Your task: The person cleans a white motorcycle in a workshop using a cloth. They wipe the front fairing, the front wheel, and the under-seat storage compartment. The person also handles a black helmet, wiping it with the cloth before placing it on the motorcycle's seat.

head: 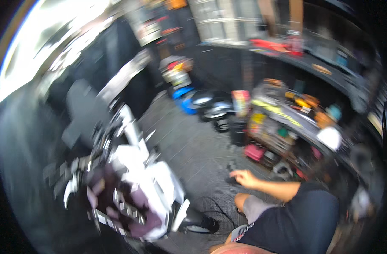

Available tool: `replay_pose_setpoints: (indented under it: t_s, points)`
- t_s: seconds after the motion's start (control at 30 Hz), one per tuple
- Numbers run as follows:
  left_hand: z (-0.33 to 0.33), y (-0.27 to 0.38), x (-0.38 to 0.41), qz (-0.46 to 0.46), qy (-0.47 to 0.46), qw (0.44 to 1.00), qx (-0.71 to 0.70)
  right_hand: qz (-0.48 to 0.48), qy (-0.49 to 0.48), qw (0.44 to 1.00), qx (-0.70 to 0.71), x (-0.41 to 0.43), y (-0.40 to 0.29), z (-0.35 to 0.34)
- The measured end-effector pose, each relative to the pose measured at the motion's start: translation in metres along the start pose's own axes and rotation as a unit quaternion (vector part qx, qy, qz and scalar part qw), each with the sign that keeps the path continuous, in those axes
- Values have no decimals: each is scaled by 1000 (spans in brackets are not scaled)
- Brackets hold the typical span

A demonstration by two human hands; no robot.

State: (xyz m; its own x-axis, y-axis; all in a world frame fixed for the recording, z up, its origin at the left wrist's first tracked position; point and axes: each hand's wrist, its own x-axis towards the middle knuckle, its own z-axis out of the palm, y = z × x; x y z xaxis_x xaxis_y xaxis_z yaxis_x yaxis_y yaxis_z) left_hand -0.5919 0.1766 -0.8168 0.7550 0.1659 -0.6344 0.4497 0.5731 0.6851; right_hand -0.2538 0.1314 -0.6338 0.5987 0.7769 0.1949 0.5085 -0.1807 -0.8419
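Observation:
Motion blurs the whole view. My right hand [244, 178] is held out above the dark floor, with the arm bent away from my navy shirt. A small dark thing [231, 180] shows just under its fingers; I cannot tell whether it is held or lies beyond. Part of a bare forearm, seemingly my left, crosses the bottom edge, and my left hand is out of view. Left of me stands a motorcycle [168, 181] with white body panels and a dark purplish middle section. A black cable [218, 204] curls on the floor between it and my legs.
Along the right runs a low shelf unit [276, 141] crowded with bottles and tools. Dark containers [220, 111] and a blue object [187, 100] stand at the back on the grey ribbed floor [193, 152]. Higher up, a dark counter [339, 76] carries a red item [269, 45].

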Motion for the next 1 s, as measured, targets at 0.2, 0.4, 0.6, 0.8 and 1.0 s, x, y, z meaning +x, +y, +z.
replay_pose_setpoints:
  t_s: [0.2, 0.4, 0.6, 0.8, 1.0]
  points:
    - [94, 141, -77, -28, -82, 987, 133, -78, 468, 875, -97, 15, -177, -347]
    - [183, 259, -103, 56, -48, 964, 255, 9, 671, 738, 71, -46, -255, -554]
    - [279, 342, -146, 248, -38, 894, 372, -3, 686, 696, 212, -47, -197, -683]
    - [336, 420, -177, 387, 24, 809, 442, -188, 102, 977, -7, 2, -251, -396]
    - [389, 509, -197, 537, 143, 650, 518, -177, -201, 963, 45, 11, -280, -340]
